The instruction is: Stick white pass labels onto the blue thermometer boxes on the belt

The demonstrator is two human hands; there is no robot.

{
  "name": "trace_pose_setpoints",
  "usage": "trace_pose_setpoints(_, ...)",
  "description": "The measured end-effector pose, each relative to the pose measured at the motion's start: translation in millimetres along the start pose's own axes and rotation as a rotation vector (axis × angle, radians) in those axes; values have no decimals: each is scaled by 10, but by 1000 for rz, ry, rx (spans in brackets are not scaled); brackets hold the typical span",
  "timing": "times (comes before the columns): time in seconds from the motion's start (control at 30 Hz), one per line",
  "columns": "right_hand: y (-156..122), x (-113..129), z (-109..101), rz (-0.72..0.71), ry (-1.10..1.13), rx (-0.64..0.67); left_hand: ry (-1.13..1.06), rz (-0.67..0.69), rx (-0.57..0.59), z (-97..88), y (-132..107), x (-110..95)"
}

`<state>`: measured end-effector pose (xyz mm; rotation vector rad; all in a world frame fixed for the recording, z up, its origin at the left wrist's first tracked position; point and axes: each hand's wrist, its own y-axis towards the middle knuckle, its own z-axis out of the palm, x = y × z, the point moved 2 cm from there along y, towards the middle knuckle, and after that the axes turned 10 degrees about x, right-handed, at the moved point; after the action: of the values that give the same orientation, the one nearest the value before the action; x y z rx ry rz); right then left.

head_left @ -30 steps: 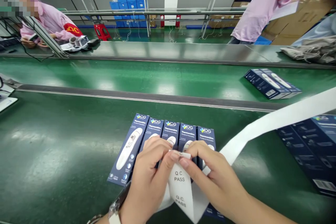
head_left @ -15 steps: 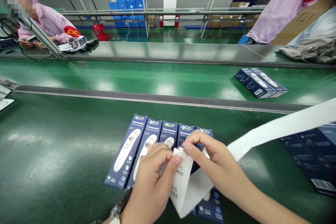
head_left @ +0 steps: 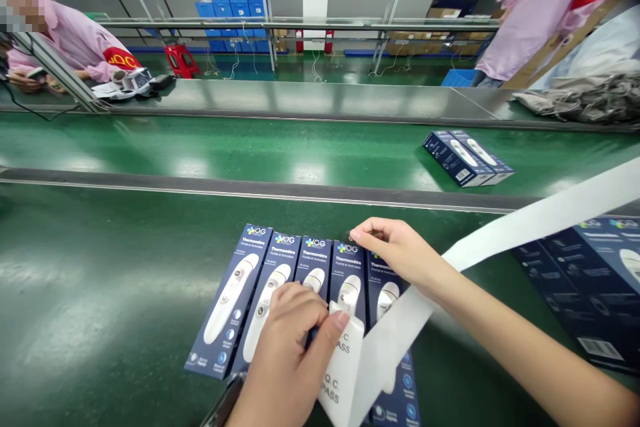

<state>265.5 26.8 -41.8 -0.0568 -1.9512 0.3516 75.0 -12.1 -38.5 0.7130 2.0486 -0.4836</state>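
Note:
Several blue thermometer boxes point(head_left: 227, 300) lie face up side by side in a slightly fanned row on the green table. My left hand point(head_left: 295, 353) pinches a folded white strip of Q.C. PASS stickers point(head_left: 343, 373) between thumb and forefinger, over the middle boxes. The strip runs under my right forearm and off to the right. Closed in a pinch, my right hand point(head_left: 390, 247) is at the top of the fourth box point(head_left: 345, 273), near its logo. A tiny sticker barely shows at its fingertips. My hands and the strip hide the lower middle boxes.
More blue boxes point(head_left: 585, 293) stand at the right, partly behind the strip. Two boxes point(head_left: 467, 159) lie on the green belt point(head_left: 250, 147) beyond the metal rail point(head_left: 280, 190). Co-workers in pink are across the line, at left point(head_left: 75, 33) and right point(head_left: 535, 20).
My right hand has left the strip and moved up to the top of the fourth box. The left hand still pinches the strip. The view has shifted slightly.

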Motion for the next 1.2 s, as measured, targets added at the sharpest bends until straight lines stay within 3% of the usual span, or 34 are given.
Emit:
trace_pose_setpoints(0.27, 73, -61, -14, 31, -91, 18, 31, 20, 7, -8, 12, 10)
trace_pose_setpoints(0.7, 142, -173, 3, -58, -267, 29, 41, 27, -3, -8, 39, 34)
trace_pose_setpoints(0.9, 0, -163, -7, -195, -595, -236, 50, 26, 11, 1, 23, 48)
trace_pose_setpoints(1.03, -102, -142, 53, -357, -820, -115, 56, 34, -1, -1, 30, 43)
trace_pose_setpoints(1.2, -22, -203, 16, -240, -793, 12, 62, 21, -29, 12, 27, 36)
